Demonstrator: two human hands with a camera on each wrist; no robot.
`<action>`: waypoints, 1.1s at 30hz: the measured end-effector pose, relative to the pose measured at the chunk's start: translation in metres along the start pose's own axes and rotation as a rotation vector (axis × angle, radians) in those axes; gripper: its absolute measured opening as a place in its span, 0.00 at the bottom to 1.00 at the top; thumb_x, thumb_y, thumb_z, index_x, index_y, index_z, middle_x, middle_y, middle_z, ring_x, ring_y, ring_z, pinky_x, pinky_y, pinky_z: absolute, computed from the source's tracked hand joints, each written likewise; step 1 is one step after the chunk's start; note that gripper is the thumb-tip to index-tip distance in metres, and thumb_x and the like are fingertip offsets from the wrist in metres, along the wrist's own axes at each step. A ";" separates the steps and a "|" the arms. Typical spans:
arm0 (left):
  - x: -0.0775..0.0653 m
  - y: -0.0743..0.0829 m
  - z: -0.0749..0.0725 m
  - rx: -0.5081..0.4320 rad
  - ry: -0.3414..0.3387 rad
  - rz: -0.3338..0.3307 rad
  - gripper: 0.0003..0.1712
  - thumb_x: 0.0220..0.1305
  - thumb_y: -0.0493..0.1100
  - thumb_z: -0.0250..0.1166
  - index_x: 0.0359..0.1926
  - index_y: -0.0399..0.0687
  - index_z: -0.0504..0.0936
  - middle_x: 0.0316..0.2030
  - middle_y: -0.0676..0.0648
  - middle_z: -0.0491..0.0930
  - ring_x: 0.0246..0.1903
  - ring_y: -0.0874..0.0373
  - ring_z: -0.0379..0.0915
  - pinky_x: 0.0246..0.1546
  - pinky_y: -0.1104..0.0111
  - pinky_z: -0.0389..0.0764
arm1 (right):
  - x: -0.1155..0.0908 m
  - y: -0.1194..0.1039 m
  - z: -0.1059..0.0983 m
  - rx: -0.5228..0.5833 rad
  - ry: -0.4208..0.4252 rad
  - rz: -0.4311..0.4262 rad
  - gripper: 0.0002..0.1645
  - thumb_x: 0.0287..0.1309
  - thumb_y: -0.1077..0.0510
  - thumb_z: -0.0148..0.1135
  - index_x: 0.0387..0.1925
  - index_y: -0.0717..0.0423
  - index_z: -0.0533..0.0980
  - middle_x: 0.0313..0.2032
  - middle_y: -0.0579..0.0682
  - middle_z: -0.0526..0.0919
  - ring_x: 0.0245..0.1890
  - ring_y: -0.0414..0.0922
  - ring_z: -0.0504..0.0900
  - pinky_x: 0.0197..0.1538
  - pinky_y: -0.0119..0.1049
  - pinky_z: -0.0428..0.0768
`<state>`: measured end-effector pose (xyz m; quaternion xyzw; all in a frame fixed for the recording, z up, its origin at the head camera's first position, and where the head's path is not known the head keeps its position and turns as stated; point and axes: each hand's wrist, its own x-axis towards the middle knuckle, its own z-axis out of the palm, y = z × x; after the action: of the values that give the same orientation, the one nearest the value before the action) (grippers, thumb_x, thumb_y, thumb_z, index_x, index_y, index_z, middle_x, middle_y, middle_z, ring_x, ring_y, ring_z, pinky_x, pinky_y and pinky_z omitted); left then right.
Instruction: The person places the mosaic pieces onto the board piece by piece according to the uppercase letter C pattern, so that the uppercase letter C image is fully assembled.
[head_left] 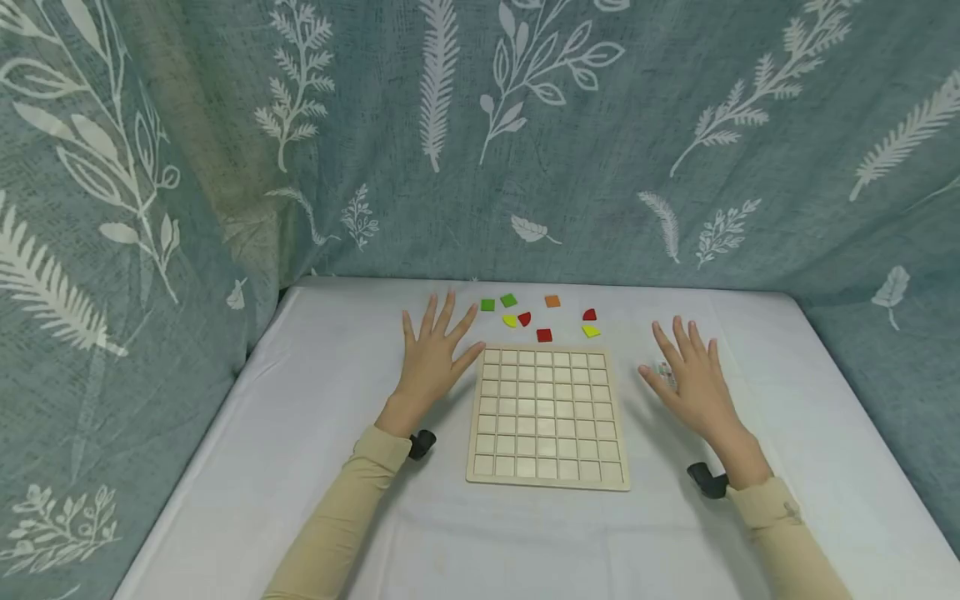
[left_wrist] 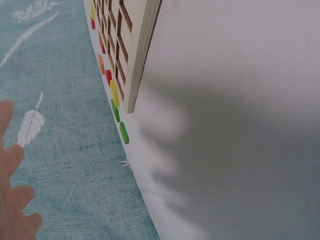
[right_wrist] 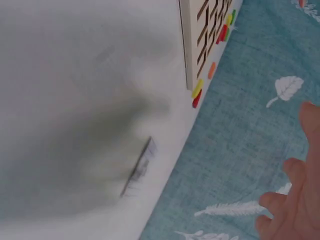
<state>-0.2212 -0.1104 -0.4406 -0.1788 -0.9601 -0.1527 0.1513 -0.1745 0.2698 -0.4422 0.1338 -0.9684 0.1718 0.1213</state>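
Note:
A light wooden grid board [head_left: 548,481] with rows of square cells lies on the white table in the head view. Left of its upper corner, my left hand [head_left: 429,367] is spread with straight fingers and holds nothing. To the right of the board my right hand [head_left: 699,390] is likewise spread, partly covering a small printed card [head_left: 666,373]. Behind the board lie small coloured pieces: green squares [head_left: 487,305], an orange square [head_left: 552,301], a red square [head_left: 544,335], red quarter-rounds [head_left: 589,314] and yellow pieces [head_left: 591,331]. The right wrist view shows the card [right_wrist: 138,167] on the cloth.
White cloth covers the table [head_left: 300,517]. A blue-green curtain [head_left: 480,208] with white leaf prints hangs along the back and both sides. A black wrist camera sits on each wrist, the left one [head_left: 422,444] and the right one [head_left: 707,481].

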 end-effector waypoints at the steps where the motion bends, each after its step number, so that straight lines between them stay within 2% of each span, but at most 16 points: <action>1: 0.000 0.000 0.000 -0.004 -0.013 -0.006 0.35 0.65 0.63 0.51 0.70 0.61 0.58 0.72 0.45 0.45 0.71 0.43 0.36 0.62 0.37 0.34 | -0.001 -0.001 0.001 0.010 -0.011 0.005 0.43 0.63 0.39 0.51 0.72 0.47 0.47 0.70 0.64 0.44 0.71 0.59 0.36 0.65 0.63 0.37; 5: 0.003 0.000 0.003 -0.018 -0.051 -0.017 0.33 0.66 0.63 0.49 0.69 0.61 0.59 0.69 0.42 0.54 0.70 0.43 0.43 0.63 0.39 0.39 | -0.009 -0.004 0.007 0.047 -0.063 0.029 0.43 0.63 0.40 0.51 0.72 0.48 0.47 0.70 0.66 0.44 0.70 0.62 0.39 0.64 0.64 0.41; 11: 0.010 -0.002 0.011 -0.053 -0.045 0.009 0.31 0.66 0.60 0.52 0.67 0.56 0.64 0.62 0.38 0.64 0.65 0.41 0.54 0.61 0.41 0.52 | -0.020 -0.009 0.016 0.082 -0.162 0.052 0.42 0.63 0.40 0.50 0.72 0.50 0.48 0.69 0.68 0.45 0.69 0.65 0.44 0.65 0.62 0.46; 15: 0.017 -0.005 0.016 -0.102 -0.040 0.036 0.30 0.66 0.57 0.54 0.65 0.53 0.67 0.56 0.38 0.68 0.60 0.42 0.60 0.55 0.46 0.64 | -0.026 -0.011 0.021 0.100 -0.216 0.045 0.41 0.64 0.40 0.49 0.71 0.52 0.50 0.69 0.68 0.46 0.69 0.64 0.44 0.65 0.62 0.46; 18: 0.022 -0.007 0.020 -0.133 -0.052 0.044 0.29 0.65 0.56 0.55 0.64 0.52 0.69 0.53 0.39 0.70 0.56 0.42 0.63 0.50 0.48 0.69 | -0.029 -0.013 0.025 0.101 -0.240 0.038 0.40 0.64 0.41 0.49 0.71 0.53 0.51 0.69 0.67 0.46 0.69 0.64 0.44 0.65 0.61 0.47; 28: 0.046 -0.010 0.029 -0.175 -0.187 0.011 0.24 0.64 0.54 0.58 0.60 0.55 0.74 0.46 0.42 0.73 0.46 0.47 0.65 0.42 0.54 0.71 | -0.038 -0.014 0.033 0.105 -0.251 0.020 0.39 0.62 0.42 0.53 0.69 0.55 0.57 0.68 0.68 0.50 0.68 0.66 0.46 0.64 0.62 0.48; 33: 0.058 -0.013 0.033 -0.173 -0.265 0.006 0.24 0.63 0.54 0.59 0.59 0.55 0.75 0.42 0.43 0.75 0.39 0.50 0.68 0.36 0.59 0.72 | -0.041 -0.014 0.034 0.166 -0.317 0.052 0.40 0.61 0.41 0.53 0.69 0.54 0.56 0.69 0.67 0.47 0.69 0.66 0.42 0.66 0.61 0.45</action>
<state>-0.2856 -0.0931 -0.4531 -0.2127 -0.9543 -0.2097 0.0076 -0.1384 0.2539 -0.4809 0.1434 -0.9610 0.2313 -0.0487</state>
